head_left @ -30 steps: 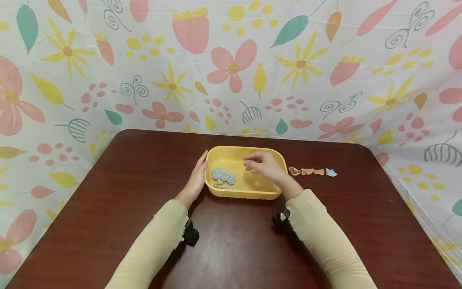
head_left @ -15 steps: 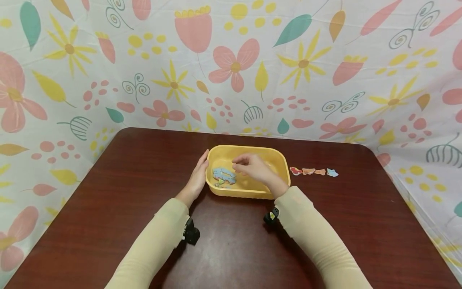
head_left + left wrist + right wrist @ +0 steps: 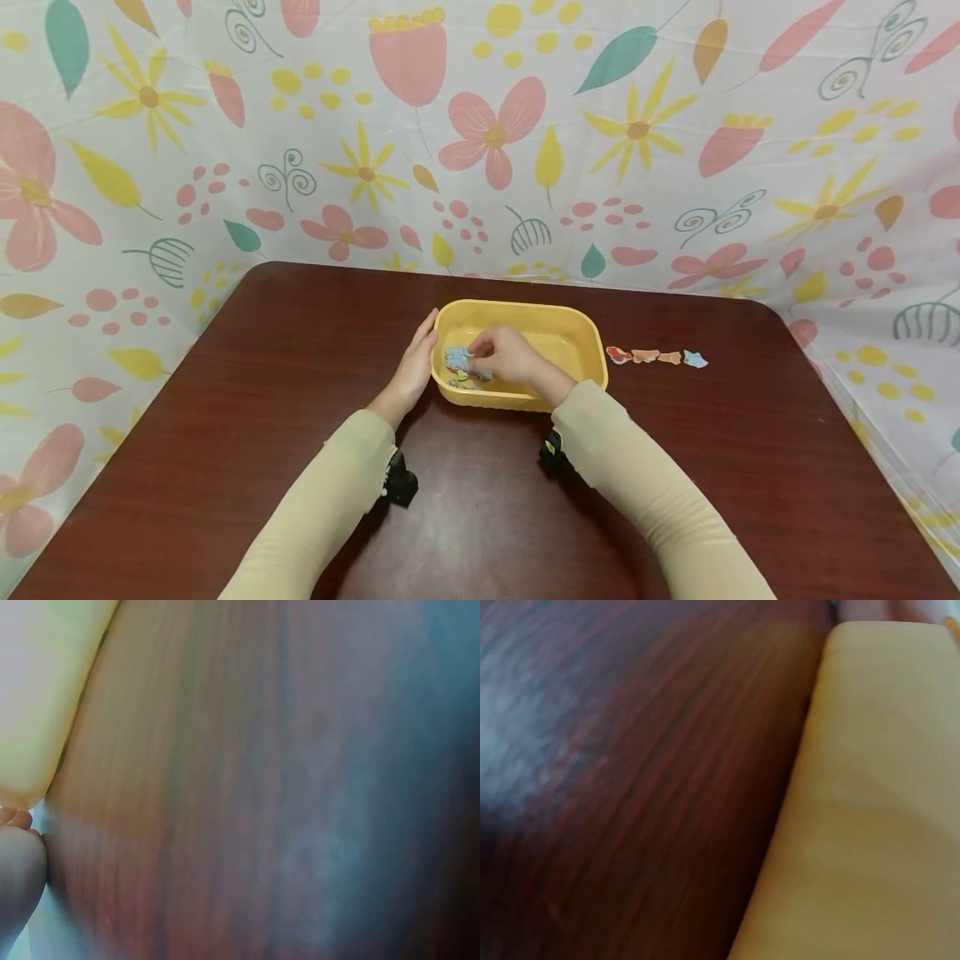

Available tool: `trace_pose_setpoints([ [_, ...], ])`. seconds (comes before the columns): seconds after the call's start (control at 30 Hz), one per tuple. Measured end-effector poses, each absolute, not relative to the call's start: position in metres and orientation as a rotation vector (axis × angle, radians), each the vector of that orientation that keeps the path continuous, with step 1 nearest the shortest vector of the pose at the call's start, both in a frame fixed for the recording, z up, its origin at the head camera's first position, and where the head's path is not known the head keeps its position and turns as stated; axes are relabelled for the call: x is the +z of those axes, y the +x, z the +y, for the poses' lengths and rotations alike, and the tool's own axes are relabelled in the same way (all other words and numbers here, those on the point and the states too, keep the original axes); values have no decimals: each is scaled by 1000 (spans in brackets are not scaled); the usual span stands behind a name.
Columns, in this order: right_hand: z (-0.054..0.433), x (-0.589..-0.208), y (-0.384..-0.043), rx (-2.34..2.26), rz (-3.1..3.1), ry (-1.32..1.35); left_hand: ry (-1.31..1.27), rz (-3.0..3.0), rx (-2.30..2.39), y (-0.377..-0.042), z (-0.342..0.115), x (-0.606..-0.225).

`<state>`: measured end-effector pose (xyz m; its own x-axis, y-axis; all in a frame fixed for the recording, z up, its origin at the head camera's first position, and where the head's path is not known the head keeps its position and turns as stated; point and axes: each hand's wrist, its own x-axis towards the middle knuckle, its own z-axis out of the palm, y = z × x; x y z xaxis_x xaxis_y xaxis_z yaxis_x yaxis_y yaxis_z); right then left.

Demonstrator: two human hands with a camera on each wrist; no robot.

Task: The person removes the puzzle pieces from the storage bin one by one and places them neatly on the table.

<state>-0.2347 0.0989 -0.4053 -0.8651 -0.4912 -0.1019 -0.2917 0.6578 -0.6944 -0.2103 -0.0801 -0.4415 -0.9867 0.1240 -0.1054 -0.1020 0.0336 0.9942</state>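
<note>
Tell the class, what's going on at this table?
A person's left grip rests against the left end of a yellow bin on a dark table. The right grip is inside the bin, at some pale blue pieces; whether it has pinched one is unclear. To the bin's right, four small pieces lie in a row.

Right hand (image 3: 507,353) hides part of the cutout pieces (image 3: 456,358)

Whether its fingertips pinch a piece cannot be made out. The prints are too small to tell, as on the row of pieces (image 3: 645,356) beside the yellow tray (image 3: 577,346). Both sleeves (image 3: 630,471) run off the head view's bottom edge. The left wrist view, blurred, cuts off tray and left hand (image 3: 409,372) at its left; the right wrist view, also blurred, crops the tray.
</note>
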Motion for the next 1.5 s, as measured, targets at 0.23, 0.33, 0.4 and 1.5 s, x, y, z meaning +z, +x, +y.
trace_pose_setpoints([
  [0.23,94,-406,-232,-829,2631,-688,39,2143,2081,-210,-79,-441],
  [0.33,93,-406,-232,-778,2663,-731,35,2145,2078,-211,-79,-441],
  [0.4,92,-407,-232,-746,2688,-743,31,2152,2070,-211,-79,-441],
  [1.5,102,-407,-234,-1164,2450,-330,43,2118,2067,-206,-80,-433],
])
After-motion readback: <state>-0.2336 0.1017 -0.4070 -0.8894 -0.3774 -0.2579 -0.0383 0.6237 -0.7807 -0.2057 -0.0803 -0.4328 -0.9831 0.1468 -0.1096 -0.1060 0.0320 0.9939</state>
